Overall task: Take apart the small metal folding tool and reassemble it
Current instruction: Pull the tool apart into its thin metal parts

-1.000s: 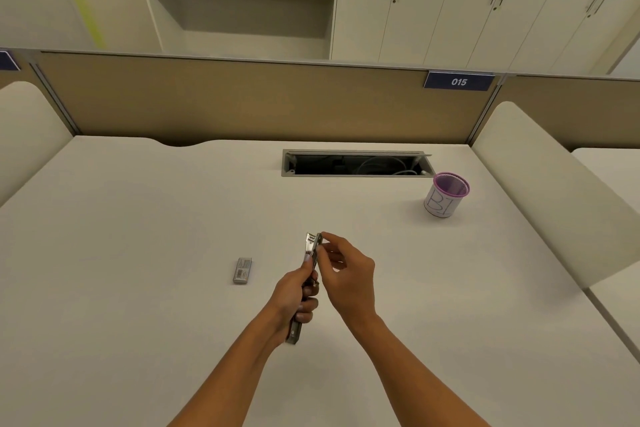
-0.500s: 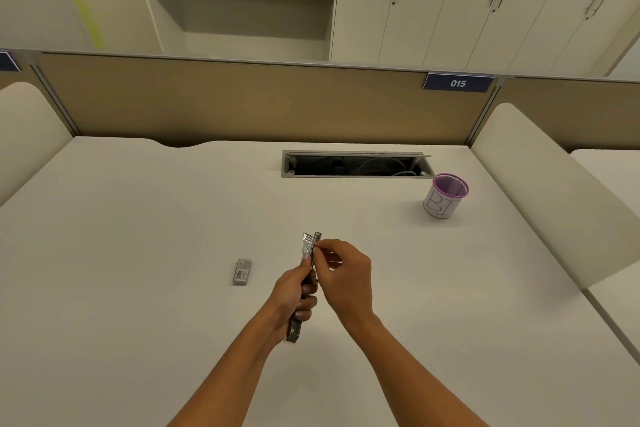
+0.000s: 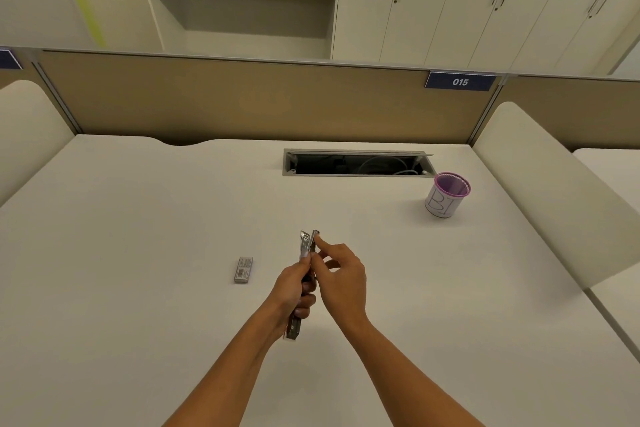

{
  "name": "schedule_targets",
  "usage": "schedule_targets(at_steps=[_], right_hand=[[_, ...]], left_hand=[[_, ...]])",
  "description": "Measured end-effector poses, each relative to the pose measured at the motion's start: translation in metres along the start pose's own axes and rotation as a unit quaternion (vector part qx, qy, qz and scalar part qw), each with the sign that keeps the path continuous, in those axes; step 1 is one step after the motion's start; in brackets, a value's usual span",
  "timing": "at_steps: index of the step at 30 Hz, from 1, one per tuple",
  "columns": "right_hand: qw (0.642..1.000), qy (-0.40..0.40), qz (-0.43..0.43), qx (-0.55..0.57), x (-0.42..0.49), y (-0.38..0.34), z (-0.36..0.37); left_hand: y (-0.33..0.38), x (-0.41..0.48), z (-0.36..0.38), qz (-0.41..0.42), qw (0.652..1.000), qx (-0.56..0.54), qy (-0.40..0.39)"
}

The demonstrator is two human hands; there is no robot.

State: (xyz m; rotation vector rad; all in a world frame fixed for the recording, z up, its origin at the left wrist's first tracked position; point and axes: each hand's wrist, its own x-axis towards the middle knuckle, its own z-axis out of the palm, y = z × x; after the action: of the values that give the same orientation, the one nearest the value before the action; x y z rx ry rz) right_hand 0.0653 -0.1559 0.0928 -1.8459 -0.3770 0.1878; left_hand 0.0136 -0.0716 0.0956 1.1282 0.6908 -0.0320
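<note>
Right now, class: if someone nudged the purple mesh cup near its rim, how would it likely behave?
The purple mesh cup stands upright and looks empty, so it is probably light and would slide or tip easily. Being round, it would likely roll once over on the smooth white desk.

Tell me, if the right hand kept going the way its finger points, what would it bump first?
The right hand points up-left at the tool's tip, which its fingertip already seems to touch. Past that, only bare desk, as far as I can tell.

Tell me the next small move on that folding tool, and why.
Probably pull the raised strip further away with the right hand. The left hand grips the metal folding tool by its handle, and the right fingers already pinch the top end, where two parts stand slightly apart.
</note>
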Motion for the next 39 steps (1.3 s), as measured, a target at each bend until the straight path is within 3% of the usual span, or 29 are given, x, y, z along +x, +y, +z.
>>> schedule_targets(at_steps=[5,14,19,28,39], right_hand=[[0.993,-0.049,0.057,0.088,0.002,-0.004,0.002],[0.986,-0.068,0.105,0.11,0.004,-0.005,0.003],[0.96,-0.104,0.183,0.183,0.014,-0.014,-0.008],[0.967,-0.109,0.202,0.107,0.031,-0.012,-0.015],[0.98,-0.073,0.183,0.014,0.032,-0.009,-0.011]], left_hand=[[0.0,0.003,-0.004,0.004,1.0,0.019,0.012],[0.005,0.004,-0.005,0.013,0.999,0.044,0.029],[0.004,0.007,-0.007,0.025,0.993,0.109,0.049],[-0.004,0.014,-0.01,0.011,0.985,0.155,0.069],[-0.005,0.014,-0.008,-0.033,0.996,0.071,0.041]])
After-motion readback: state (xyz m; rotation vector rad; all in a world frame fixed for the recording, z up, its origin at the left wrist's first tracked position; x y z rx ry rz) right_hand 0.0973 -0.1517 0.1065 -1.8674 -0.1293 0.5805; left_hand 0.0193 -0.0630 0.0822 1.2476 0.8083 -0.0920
